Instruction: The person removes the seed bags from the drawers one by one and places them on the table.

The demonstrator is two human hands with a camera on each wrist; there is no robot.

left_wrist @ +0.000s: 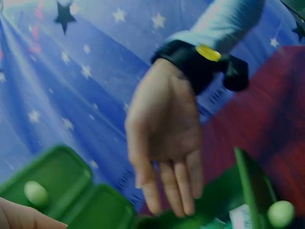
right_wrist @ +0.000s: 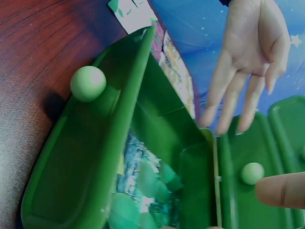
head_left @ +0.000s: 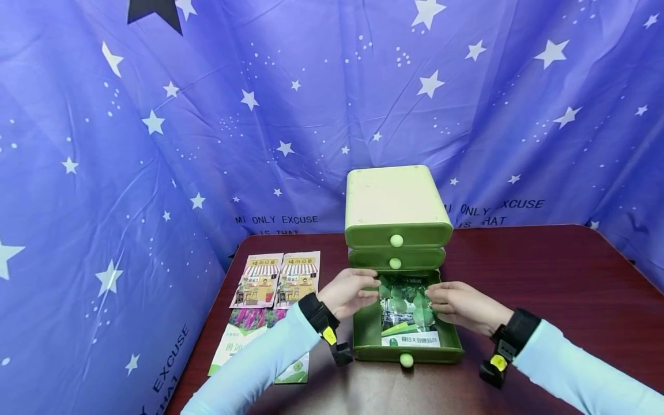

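A green drawer [head_left: 365, 340], the lowest of a small three-drawer chest [head_left: 396, 196], is pulled out toward me. In it lies a glossy packet [head_left: 410, 339] printed with green rounded fruit. My left hand [head_left: 353, 293] is over the drawer's left side, fingers loosely extended, nothing held. Opposite, over the right side, my right hand [head_left: 469, 305] has its fingers relaxed and also holds nothing. The two palms face each other across the drawer. In the left wrist view the right hand [left_wrist: 167, 129] appears; in the right wrist view, the left hand [right_wrist: 252, 62].
Two pink shop-picture packets [head_left: 256, 282] lie side by side left of the chest. Nearer me are flower packets [head_left: 236, 343], partly covered by my left sleeve. Two upper drawers with round knobs [head_left: 396, 241] are pushed in. A starry blue curtain [head_left: 290, 115] hangs behind the dark red table [head_left: 539, 276].
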